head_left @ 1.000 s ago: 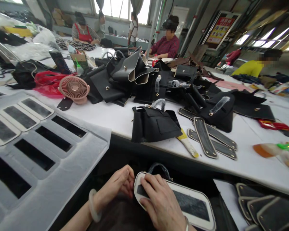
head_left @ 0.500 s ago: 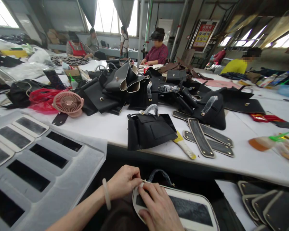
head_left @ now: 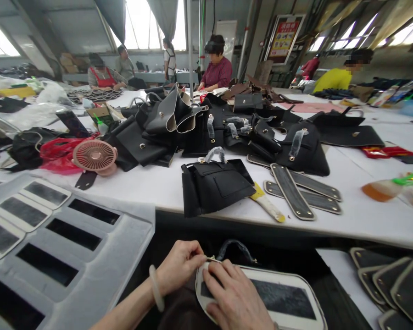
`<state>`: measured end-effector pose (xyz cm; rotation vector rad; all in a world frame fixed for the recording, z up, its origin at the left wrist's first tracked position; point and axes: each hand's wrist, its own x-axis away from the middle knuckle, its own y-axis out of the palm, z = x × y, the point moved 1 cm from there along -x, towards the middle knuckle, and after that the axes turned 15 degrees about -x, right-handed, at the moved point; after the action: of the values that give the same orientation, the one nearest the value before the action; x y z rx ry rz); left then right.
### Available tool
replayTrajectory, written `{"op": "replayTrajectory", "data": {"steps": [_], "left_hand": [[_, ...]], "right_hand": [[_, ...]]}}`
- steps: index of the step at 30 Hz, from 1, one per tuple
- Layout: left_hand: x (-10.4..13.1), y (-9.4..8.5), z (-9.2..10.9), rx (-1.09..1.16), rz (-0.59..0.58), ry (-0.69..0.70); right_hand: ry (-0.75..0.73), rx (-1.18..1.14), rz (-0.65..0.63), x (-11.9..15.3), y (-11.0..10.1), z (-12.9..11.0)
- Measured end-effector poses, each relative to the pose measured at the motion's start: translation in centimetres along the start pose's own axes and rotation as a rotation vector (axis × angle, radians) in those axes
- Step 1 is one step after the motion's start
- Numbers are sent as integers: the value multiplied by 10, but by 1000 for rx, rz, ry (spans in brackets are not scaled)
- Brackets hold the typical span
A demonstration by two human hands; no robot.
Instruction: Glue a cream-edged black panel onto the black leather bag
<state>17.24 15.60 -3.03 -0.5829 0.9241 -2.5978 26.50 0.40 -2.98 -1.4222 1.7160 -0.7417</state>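
A white-edged panel with a dark rectangular middle (head_left: pixel 285 299) lies low in the view, over dark material with a plastic-wrapped handle (head_left: pixel 239 245) behind it. At the panel's upper left corner my left hand (head_left: pixel 181 266) pinches the edge between thumb and fingers; a pale bracelet is on that wrist. My right hand (head_left: pixel 236 293) rests on the panel's left part, fingertips at the top edge beside my left hand. Its fingers are slightly bent, pressing on the surface. A black handbag (head_left: pixel 216 188) stands at the table edge beyond both hands.
Left, a grey sheet (head_left: pixel 124 243) bears white-framed panels. A pink fan (head_left: pixel 95 156), piled black bags (head_left: pixel 158 114), a yellow-handled brush (head_left: pixel 268 204) and dark straps (head_left: pixel 292 191) lie on the white table (head_left: pixel 358 224). Dark pieces (head_left: pixel 409 288) are stacked right. Several people are farther back.
The camera view has shifted slightly, so the panel and both hands sit a little farther right and lower. Both hands keep nearly the same hold at the panel's corner.
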Motion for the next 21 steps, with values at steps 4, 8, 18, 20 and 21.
{"op": "replayTrajectory", "data": {"steps": [4,8,18,20,21], "left_hand": [[8,-1,7,-88,100,69],[11,-4,8,28,68,64],[48,15,0,98,114,-167],[55,20,4,1,58,-176],[57,21,6,-50,51,-167]], "right_hand": [[43,-25,-70,-2,-1,-3],[160,-114,-153,-6,-7,-7],[268,-496,-68,-4,-29,-12],[243,-449,-74,-5,-26,-12],[230,-408,-81,-5,-23,-12]]}}
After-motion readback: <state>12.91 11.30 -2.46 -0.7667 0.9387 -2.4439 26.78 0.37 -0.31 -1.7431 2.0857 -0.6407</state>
